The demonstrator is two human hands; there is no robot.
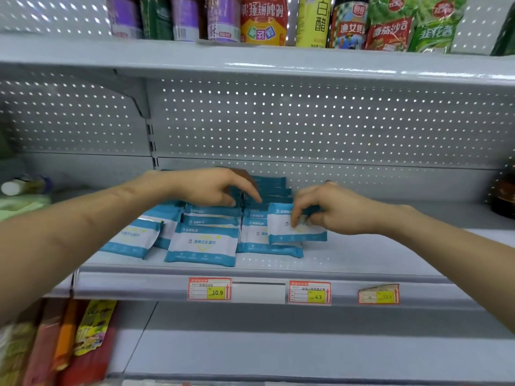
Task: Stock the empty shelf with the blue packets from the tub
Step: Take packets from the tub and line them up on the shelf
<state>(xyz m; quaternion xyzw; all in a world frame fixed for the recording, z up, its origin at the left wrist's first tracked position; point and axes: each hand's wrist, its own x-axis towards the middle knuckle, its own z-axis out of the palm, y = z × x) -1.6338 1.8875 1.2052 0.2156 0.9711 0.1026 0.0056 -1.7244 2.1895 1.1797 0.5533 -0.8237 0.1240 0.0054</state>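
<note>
Several blue-and-white packets (203,245) lie in overlapping rows on the grey middle shelf (362,254). My right hand (320,208) pinches one blue packet (298,235) by its upper edge, holding it tilted over the right-hand row. My left hand (220,188) reaches over the middle rows with fingers spread, its fingertips resting on the packets at the back. The tub is not in view.
Price tags (209,288) hang on the shelf's front rail. Bottles and sauce pouches (387,26) fill the shelf above. A bottle (25,185) lies on the neighbouring shelf at left. Snack bags (92,327) stand on the lower left shelf. A dark jar (505,196) sits at far right.
</note>
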